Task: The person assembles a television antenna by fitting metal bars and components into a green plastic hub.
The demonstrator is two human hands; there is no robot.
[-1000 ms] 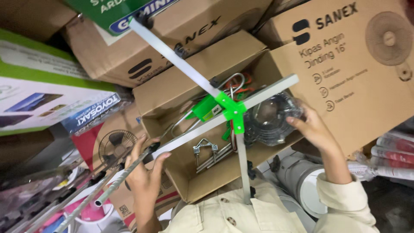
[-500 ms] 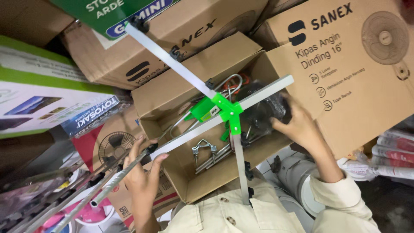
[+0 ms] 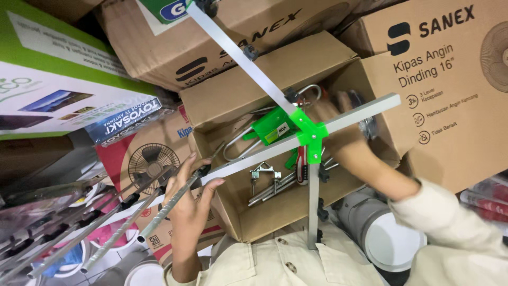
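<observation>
Head view: an antenna frame of grey square bars is held over an open cardboard box (image 3: 286, 212). 3 bars are joined at a green plastic hub (image 3: 311, 133); 1 runs up-left, 1 crosswise, 1 down toward the person's chest.

The left hand (image 3: 191, 197) is placed under the low end of the crosswise bar (image 3: 248, 159), just where thin ribbed metal rods (image 3: 114, 225) fan out to the lower left. Fingers are loosely curled around bar and rod, thumb on the near side; the frame's weight seems to be carried here, judging by the grip.

The right hand (image 3: 338, 114) is reached into the box behind the hub, blurred and partly hidden by the bars. Whether its fingers are closed on anything cannot be told.

Inside the box, loose U-bolt clamps (image 3: 264, 173) and bent wire loops are seen. More fan cartons are stacked around.
</observation>
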